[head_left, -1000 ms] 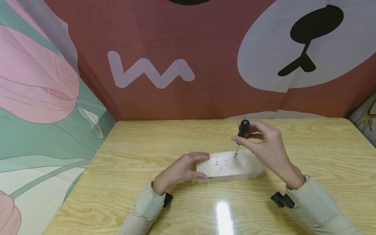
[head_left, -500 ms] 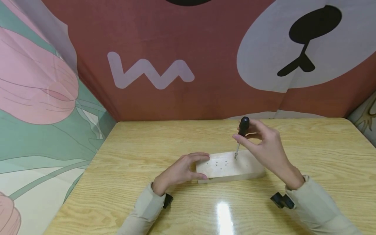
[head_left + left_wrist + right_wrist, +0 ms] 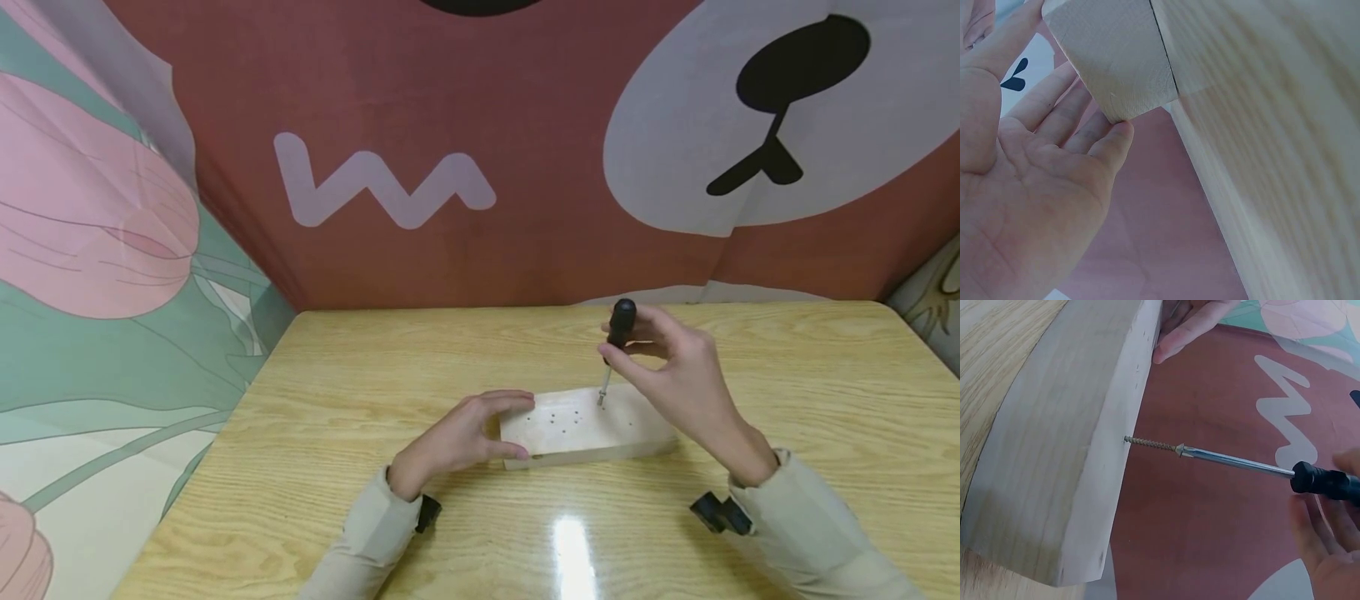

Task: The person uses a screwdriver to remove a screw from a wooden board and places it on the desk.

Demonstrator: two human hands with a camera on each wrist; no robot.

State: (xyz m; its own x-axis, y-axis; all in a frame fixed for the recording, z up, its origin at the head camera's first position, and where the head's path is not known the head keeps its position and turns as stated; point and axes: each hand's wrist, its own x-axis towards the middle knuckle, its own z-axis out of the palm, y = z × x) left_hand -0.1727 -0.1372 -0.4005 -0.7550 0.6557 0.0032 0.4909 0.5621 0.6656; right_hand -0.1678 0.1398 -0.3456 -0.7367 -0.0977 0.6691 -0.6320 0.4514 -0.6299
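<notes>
A pale wooden block (image 3: pixel 585 437) with several small holes in its top lies on the table. My left hand (image 3: pixel 468 433) grips its left end, thumb on the near side and fingers on the far side; the left wrist view shows the block's end face (image 3: pixel 1110 56) between them. With my right hand (image 3: pixel 682 375) I hold a screwdriver (image 3: pixel 622 325) by its black handle, tilted slightly, above the right half of the block. In the right wrist view the screwdriver's shaft (image 3: pixel 1241 461) meets the head of a screw (image 3: pixel 1150 444), whose tip stands in the block's top face.
The wood-grain table (image 3: pixel 375 358) reaches back to a red printed backdrop (image 3: pixel 450 258). A floral printed sheet (image 3: pixel 112 358) hangs along the left side. Black wrist devices (image 3: pixel 722 512) sit at both sleeve cuffs.
My right fingers have shifted slightly on the screwdriver handle, and its top leans a little differently. The block and my left hand stay in place.
</notes>
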